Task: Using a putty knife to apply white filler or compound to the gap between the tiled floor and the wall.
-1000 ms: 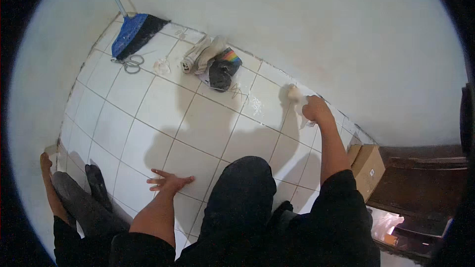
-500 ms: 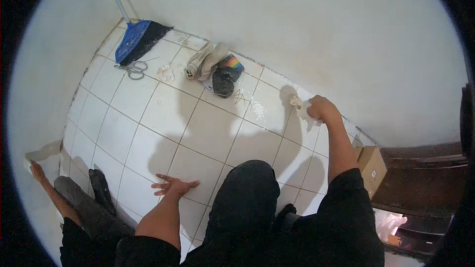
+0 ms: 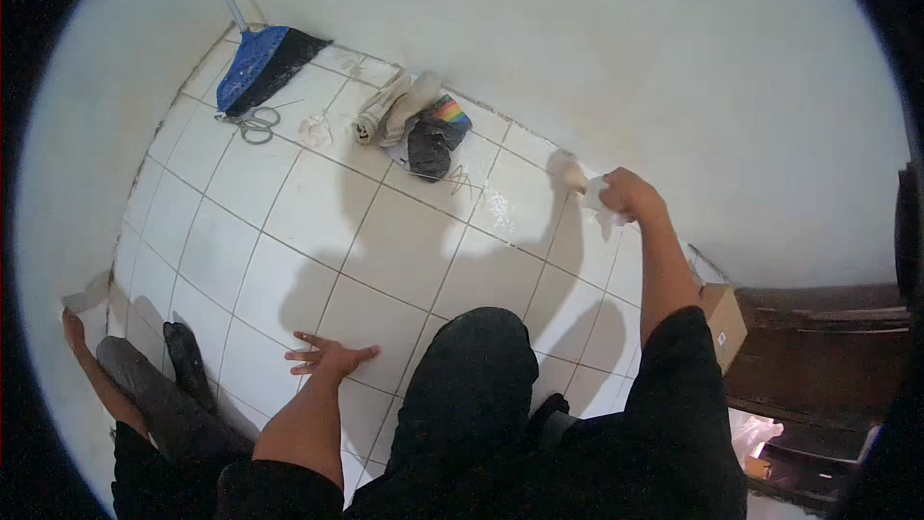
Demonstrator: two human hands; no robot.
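Observation:
Toward the right, my right hand (image 3: 630, 195) is closed round a crumpled whitish tissue or cloth (image 3: 607, 220), low against the wall where it meets the floor. The tissue's far, beige end (image 3: 575, 176) sticks out left of the fist and is smeared by motion. My left hand (image 3: 332, 359) rests on the white floor tiles (image 3: 375, 299) with its fingers spread, holding nothing. Left of the right hand, a wet-looking whitish patch (image 3: 499, 212) marks the tiles.
A blue broom (image 3: 252, 67) leans in the far left corner, by grey scissors (image 3: 256, 125) and crumpled paper (image 3: 315, 131). Along the wall lie rolled cloths (image 3: 395, 114) and a black bundle (image 3: 433, 149). A co-worker's hand (image 3: 74, 329) touches the left wall. A cardboard box (image 3: 722, 332) stands at right.
My right hand stays by the wall base, and the beige end of the tissue has shifted and blurred. The whole view has moved slightly. My left hand keeps its place on the tiles.

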